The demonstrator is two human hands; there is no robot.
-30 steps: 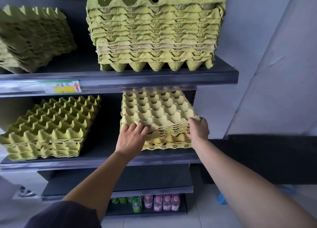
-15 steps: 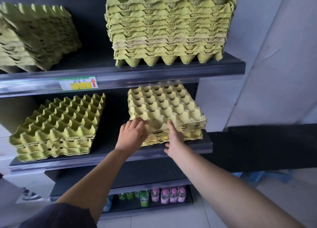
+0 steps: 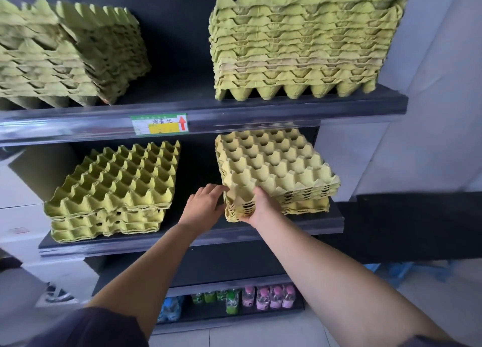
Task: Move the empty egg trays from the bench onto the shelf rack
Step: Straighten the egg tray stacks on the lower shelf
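A stack of pale yellow egg trays (image 3: 276,169) lies on the right side of the middle shelf (image 3: 313,223) of the dark rack, turned a little askew. My right hand (image 3: 262,207) grips the stack's near left corner, thumb on top and fingers underneath. My left hand (image 3: 204,207) rests flat against the stack's left edge with fingers stretched out, holding nothing. The corner under my right hand sits slightly raised above the lower trays.
A greener tray stack (image 3: 114,190) sits on the same shelf to the left. Two tall stacks (image 3: 300,47) (image 3: 70,54) fill the upper shelf, which has a price label (image 3: 159,124) on its edge. Drink bottles (image 3: 263,297) stand on the bottom shelf. A wall is on the right.
My right hand has slid from the stack's right front corner to its left front corner, beside my left hand. The stack sits further back on the shelf and more turned.
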